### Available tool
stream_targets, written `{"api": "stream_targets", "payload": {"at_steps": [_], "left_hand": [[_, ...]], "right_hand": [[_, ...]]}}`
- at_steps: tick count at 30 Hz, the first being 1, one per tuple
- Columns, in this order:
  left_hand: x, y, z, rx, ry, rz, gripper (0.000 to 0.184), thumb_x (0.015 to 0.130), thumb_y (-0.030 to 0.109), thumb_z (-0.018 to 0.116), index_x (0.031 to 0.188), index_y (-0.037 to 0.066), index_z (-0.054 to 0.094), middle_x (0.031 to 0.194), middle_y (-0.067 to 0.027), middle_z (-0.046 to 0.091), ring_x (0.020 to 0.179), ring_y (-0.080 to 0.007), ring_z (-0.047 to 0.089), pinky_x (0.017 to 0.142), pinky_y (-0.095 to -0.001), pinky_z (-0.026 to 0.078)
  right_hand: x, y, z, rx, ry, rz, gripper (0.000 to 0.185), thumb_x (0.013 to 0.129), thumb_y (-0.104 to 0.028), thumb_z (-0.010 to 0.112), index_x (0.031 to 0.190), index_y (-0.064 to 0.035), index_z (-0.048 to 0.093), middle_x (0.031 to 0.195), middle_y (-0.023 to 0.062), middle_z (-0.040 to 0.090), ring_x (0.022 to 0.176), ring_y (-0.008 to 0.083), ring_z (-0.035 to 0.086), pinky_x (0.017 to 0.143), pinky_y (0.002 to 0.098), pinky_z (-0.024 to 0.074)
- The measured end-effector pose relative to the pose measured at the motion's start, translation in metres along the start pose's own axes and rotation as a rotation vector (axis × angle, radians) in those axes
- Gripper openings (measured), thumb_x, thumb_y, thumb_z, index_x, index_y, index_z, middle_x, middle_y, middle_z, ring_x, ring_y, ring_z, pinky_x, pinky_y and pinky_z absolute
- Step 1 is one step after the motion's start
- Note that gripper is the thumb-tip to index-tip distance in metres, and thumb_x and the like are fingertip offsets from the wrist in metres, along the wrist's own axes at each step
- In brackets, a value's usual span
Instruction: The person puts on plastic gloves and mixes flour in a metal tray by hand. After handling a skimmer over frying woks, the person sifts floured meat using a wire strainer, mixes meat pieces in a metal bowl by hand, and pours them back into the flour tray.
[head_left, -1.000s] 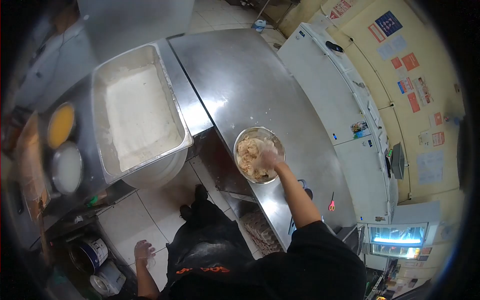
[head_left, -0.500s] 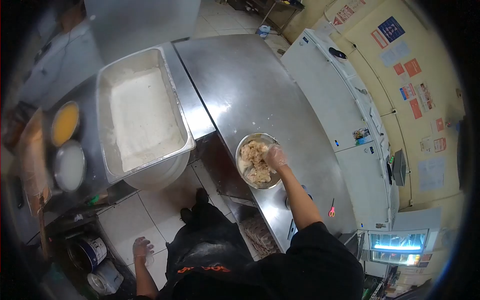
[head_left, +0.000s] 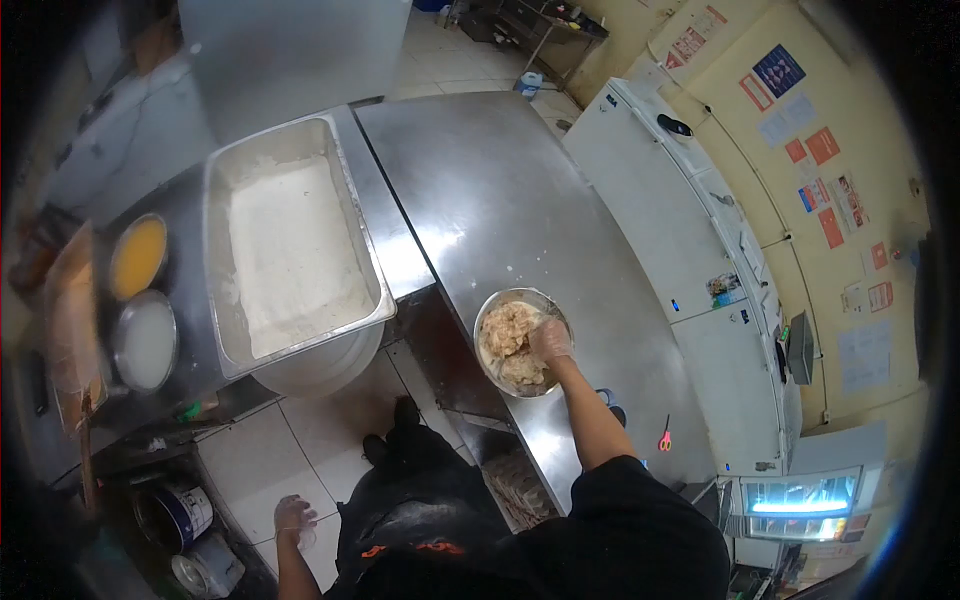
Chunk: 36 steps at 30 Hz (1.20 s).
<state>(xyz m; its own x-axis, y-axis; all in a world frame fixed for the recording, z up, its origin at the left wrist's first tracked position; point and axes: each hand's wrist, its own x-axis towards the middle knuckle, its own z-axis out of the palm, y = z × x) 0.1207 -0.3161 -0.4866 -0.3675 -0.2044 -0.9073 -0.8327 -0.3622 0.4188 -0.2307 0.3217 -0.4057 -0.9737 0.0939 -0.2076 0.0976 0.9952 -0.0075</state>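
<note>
My right hand (head_left: 550,341), in a clear plastic glove, is down in a round metal bowl (head_left: 567,308) at its right side. Its fingers are curled into pale, lumpy battered meat (head_left: 508,328); their tips are hidden in it. Whitish liquid shows around the lumps. The bowl stands near the left edge of the steel table (head_left: 500,180). My left hand (head_left: 293,517), also gloved in clear plastic, hangs low at my side above the tiled floor. Its fingers are loosely bent and apart, with nothing in them.
A deep steel pan (head_left: 215,290) of white powder stands left of the table. Beyond it are a bowl of yellow liquid (head_left: 139,257) and one of whitish liquid (head_left: 146,342). Orange-handled scissors (head_left: 665,438) lie on the table. White freezers (head_left: 650,190) line the right side.
The view has shifted, so the table and bowl appear slightly lower. My right hand stays in the bowl, and the meat lumps have changed shape. My left hand still hangs at my side.
</note>
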Motion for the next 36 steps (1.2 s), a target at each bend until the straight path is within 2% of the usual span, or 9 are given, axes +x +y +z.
{"api": "stream_targets", "payload": {"at_steps": [7,10,12,18,21,26,29,33,36], "left_hand": [[-0.006,0.001,-0.013,0.015,0.059,0.002,0.043,0.078,0.008,0.059,0.12,0.01,0.049,0.093,-0.0124,0.058,0.068,-0.0291,0.062,0.052,-0.0413,0.051],[0.0,-0.011,-0.018,0.003,0.036,0.004,0.037,0.08,0.01,0.063,0.114,0.012,0.049,0.09,-0.0101,0.058,0.066,-0.0293,0.062,0.05,-0.0405,0.05],[-0.002,-0.006,-0.011,0.014,0.047,-0.022,0.037,0.08,0.01,0.063,0.114,0.012,0.049,0.091,-0.0103,0.058,0.067,-0.0296,0.062,0.051,-0.0408,0.05],[-0.001,0.002,0.005,0.014,-0.017,-0.022,0.041,0.082,0.007,0.059,0.121,0.011,0.048,0.094,-0.0116,0.058,0.067,-0.0267,0.061,0.051,-0.0405,0.051],[0.003,0.0,0.001,-0.019,-0.013,0.0,0.043,0.082,0.007,0.059,0.122,0.01,0.047,0.094,-0.0117,0.058,0.068,-0.026,0.061,0.052,-0.0396,0.051],[0.0,-0.009,-0.013,-0.024,0.036,0.012,0.04,0.081,0.013,0.065,0.117,0.013,0.048,0.093,-0.0095,0.057,0.07,-0.027,0.062,0.056,-0.0402,0.051],[-0.004,-0.018,-0.015,0.009,0.052,0.01,0.04,0.081,0.015,0.064,0.118,0.012,0.048,0.094,-0.0097,0.058,0.071,-0.027,0.062,0.056,-0.0399,0.051],[-0.004,-0.028,-0.013,-0.048,0.019,-0.017,0.04,0.083,0.015,0.065,0.119,0.013,0.048,0.095,-0.0105,0.06,0.073,-0.028,0.064,0.055,-0.0399,0.052],[-0.004,-0.037,-0.011,-0.036,0.029,-0.045,0.04,0.084,0.015,0.066,0.12,0.012,0.049,0.094,-0.0105,0.061,0.074,-0.029,0.065,0.055,-0.0404,0.052]], "right_hand": [[-0.013,-0.034,-0.071,0.032,-0.105,-0.229,0.028,0.08,-0.024,0.06,0.096,-0.0011,0.067,0.101,0.025,0.066,0.105,0.0363,0.061,0.097,0.0441,0.0441],[-0.015,-0.07,-0.052,0.146,0.245,-0.347,0.032,0.078,-0.024,0.064,0.099,0.0008,0.066,0.106,0.0259,0.065,0.116,0.035,0.055,0.106,0.0422,0.0346],[-0.008,-0.076,-0.022,0.074,0.038,-0.031,0.037,0.077,-0.023,0.066,0.103,0.0034,0.065,0.103,0.0267,0.065,0.11,0.0363,0.059,0.101,0.0418,0.0414],[0.002,-0.058,-0.038,-0.042,-0.258,-0.062,0.029,0.078,-0.017,0.06,0.1,0.0013,0.066,0.102,0.028,0.065,0.095,0.0396,0.065,0.083,0.0459,0.0516],[-0.005,-0.045,-0.051,0.041,0.057,-0.061,0.021,0.08,-0.015,0.056,0.084,0.0013,0.069,0.088,0.0252,0.068,0.084,0.0422,0.066,0.079,0.0464,0.0533],[-0.019,-0.042,-0.076,0.089,-0.263,-0.166,0.042,0.081,-0.019,0.056,0.112,0.0083,0.06,0.117,0.0304,0.059,0.112,0.0396,0.056,0.102,0.0434,0.0414],[-0.024,-0.043,-0.05,0.088,-0.024,-0.503,0.042,0.082,-0.019,0.057,0.118,0.0042,0.057,0.112,0.0254,0.061,0.105,0.0422,0.058,0.095,0.0485,0.0433],[0.009,0.001,0.081,0.02,0.041,-0.452,0.045,0.085,-0.018,0.052,0.124,0.0044,0.053,0.117,0.0224,0.06,0.112,0.0414,0.055,0.104,0.0459,0.0377],[-0.001,-0.049,0.019,-0.122,-0.128,-0.179,0.035,0.083,-0.02,0.057,0.11,0.0028,0.06,0.103,0.025,0.064,0.1,0.039,0.061,0.09,0.0446,0.0468]]}}
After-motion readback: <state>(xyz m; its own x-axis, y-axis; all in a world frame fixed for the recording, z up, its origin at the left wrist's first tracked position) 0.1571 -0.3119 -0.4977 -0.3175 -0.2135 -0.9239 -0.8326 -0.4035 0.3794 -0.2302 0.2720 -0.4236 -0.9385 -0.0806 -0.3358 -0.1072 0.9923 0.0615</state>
